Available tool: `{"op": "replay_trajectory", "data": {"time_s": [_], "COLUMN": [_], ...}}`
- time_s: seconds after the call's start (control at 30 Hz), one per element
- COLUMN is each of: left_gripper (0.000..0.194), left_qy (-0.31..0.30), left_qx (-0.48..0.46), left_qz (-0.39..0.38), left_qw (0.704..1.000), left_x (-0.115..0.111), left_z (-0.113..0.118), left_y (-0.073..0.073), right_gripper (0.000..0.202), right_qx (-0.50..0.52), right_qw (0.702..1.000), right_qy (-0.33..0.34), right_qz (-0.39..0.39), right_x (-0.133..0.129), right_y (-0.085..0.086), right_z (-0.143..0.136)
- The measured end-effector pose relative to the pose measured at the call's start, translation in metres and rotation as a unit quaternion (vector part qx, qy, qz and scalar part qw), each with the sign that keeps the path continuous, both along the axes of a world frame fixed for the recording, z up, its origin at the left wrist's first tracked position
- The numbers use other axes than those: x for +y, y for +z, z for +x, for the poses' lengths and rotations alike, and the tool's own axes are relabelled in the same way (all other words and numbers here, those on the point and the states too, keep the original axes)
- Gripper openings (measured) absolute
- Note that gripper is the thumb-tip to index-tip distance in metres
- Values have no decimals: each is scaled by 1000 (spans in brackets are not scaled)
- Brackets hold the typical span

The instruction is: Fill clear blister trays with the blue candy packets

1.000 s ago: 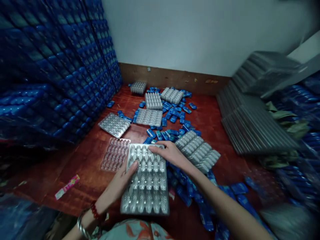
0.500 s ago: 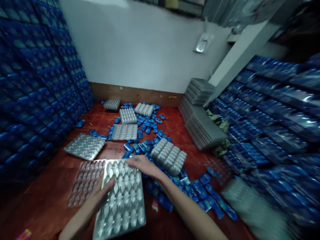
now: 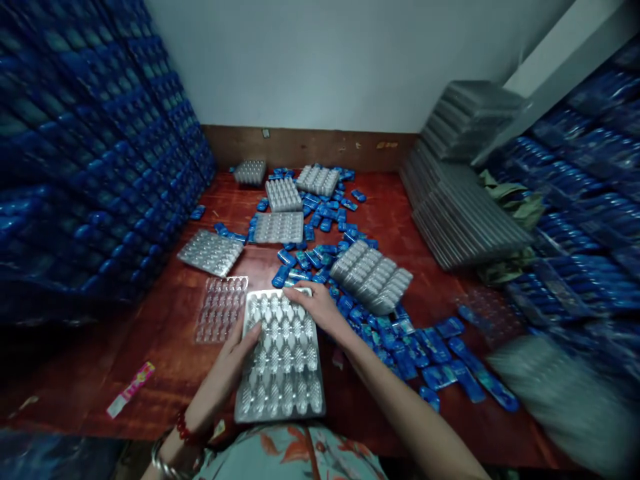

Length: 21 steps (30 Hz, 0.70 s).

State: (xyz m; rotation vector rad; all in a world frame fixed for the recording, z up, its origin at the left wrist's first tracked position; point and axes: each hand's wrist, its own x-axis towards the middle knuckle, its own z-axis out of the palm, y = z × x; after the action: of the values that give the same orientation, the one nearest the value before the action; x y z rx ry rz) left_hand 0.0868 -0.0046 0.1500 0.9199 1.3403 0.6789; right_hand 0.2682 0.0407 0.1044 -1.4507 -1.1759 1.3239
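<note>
A stack of clear plastic trays with oval pockets (image 3: 283,367) is held just in front of my body. My left hand (image 3: 240,347) grips its left edge, thumb over the top face. At the top right corner, my right hand (image 3: 315,303) holds the same stack, its fingers partly hidden. A single thin clear tray (image 3: 223,310) lies on the red surface left of the held stack. Small blue packs (image 3: 390,337) are scattered beyond and to the right. Another tray stack (image 3: 373,277) rests tilted on them.
More trays (image 3: 279,228) lie toward the wall. Blue packs are piled high at the left (image 3: 115,133) and right (image 3: 590,220). Grey tray stacks (image 3: 460,207) lean at the back right. A pink and yellow strip (image 3: 131,390) lies front left.
The view has tilted down and shifted left, so my body and the table's front edge now show. Both hands still hold the tray stack, which now sits squarer and nearer my body.
</note>
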Motion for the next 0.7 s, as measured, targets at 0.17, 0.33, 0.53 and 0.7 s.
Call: {"op": "replay_trajectory", "data": {"time_s": [0.17, 0.33, 0.53, 0.7], "left_gripper": [64, 60, 62, 53], "left_qy": [21, 51, 42, 31], "left_qx": [-41, -61, 36, 90], "left_qz": [-25, -57, -17, 52], "left_qw": [999, 995, 998, 994], "left_x": [2, 4, 10, 22], "left_z": [-3, -4, -11, -27], "left_y": [1, 0, -22, -45], "right_gripper": [30, 29, 28, 32], "right_qx": [133, 190, 209, 202], "right_qw": [981, 966, 963, 967], "right_qy": [-137, -168, -162, -139], "right_qz": [36, 40, 42, 64], "right_x": [-4, -9, 0, -4], "right_y": [3, 6, -15, -20], "right_z": [-21, -26, -31, -28]}}
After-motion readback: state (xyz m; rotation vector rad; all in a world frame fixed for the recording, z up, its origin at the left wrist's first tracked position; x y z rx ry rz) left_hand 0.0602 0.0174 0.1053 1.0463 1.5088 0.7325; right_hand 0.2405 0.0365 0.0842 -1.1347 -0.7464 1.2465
